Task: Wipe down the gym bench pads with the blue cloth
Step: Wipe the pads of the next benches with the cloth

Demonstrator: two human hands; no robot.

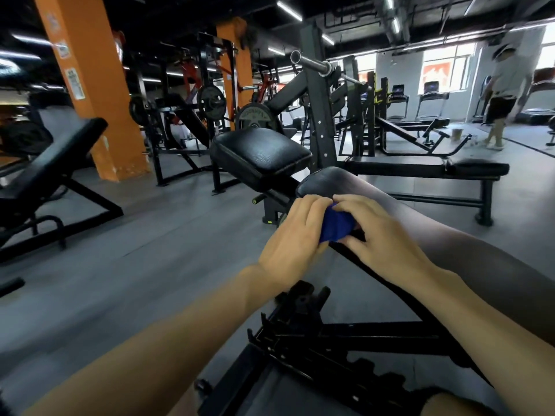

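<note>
Hands meet over the near edge of the long pad (426, 235). My left hand (295, 232) reaches in from lower left, back up, fingers curled over the blue cloth (335, 226). My right hand (380, 235) comes from lower right, fingertips and thumb pinching the same cloth from the other side. So both grips are closed on the cloth, which sits bunched between them at the pad's rim; I cannot tell if it touches the pad.

Cloth looks soft and wadded, deep blue. Pad is black vinyl, smooth with a dull sheen, rounded at its far end, sloping away to the right. Beyond it a square seat pad (261, 156) in wrinkled black vinyl with piped edges is tilted up. Below my forearms the bench frame (318, 334) is black steel with a notched adjustment rack.

Around me: a flat bench (426, 168) to the right, an incline bench (57, 163) at left, orange pillars (96, 85), a barbell (318, 64) on a rack, and a person (504, 94) walking at far right. Floor (150, 250) is grey.
</note>
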